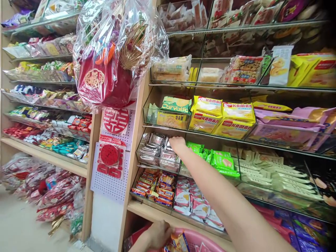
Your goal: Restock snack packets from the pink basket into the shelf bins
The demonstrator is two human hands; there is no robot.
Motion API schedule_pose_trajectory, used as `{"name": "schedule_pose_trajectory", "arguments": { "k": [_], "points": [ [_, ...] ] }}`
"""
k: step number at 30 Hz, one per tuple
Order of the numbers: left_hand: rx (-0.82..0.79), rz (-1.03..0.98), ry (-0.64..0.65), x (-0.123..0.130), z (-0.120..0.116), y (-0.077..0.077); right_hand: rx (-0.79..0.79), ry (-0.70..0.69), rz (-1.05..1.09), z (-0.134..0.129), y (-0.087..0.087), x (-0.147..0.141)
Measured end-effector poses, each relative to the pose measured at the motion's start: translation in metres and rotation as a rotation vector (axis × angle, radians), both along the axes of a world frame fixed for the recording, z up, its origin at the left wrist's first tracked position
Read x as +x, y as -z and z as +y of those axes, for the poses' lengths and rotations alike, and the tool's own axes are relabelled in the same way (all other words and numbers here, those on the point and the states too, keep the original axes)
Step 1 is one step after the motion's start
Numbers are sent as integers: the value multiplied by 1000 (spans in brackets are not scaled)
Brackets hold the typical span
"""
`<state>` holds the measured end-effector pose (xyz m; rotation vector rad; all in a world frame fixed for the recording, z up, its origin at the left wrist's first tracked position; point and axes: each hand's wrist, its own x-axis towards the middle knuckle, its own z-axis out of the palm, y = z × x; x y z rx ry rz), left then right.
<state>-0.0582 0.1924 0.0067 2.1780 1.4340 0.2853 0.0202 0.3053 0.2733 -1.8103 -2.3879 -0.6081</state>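
Note:
My right hand (177,144) reaches to the back of a clear bin on the middle shelf, at the silver-wrapped snack packets (170,155). Its fingers point away and are mostly hidden, so a grip on a packet cannot be made out. Low in the view, my left hand (158,233) is closed at the left rim of a pink plastic basket (210,238). Inside the basket lie orange-and-blue snack packets (180,242) and some pink-and-white ones (202,247). Green packets (222,161) fill the bin just right of my right wrist.
Yellow cracker packs (223,117) stand on the shelf above. Below are bins of orange snack packets (154,187) and pink-and-white packets (193,203). A plastic-wrapped red gift basket (105,80) hangs at the upper left. More stocked shelves (47,98) line the left.

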Motion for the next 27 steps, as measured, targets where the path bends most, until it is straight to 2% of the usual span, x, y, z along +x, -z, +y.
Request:
{"name": "schedule_pose_trajectory", "arguments": {
  "k": [10,17,20,23,25,27],
  "points": [
    [-20,-38,21,-1,1,4,142,8,-56,-9,6,4],
    [-21,-3,-3,-1,4,5,243,-102,-60,-22,4,6],
    [-38,-17,-2,-2,3,4,304,-173,-58,-36,3,9],
    [-35,-33,11,-3,3,2,370,-245,-54,-62,5,19],
    [-21,-25,12,-3,3,3,411,-338,87,-84,10,31],
    [-8,-18,19,-3,3,3,386,-481,413,-106,21,47]
  ]
}}
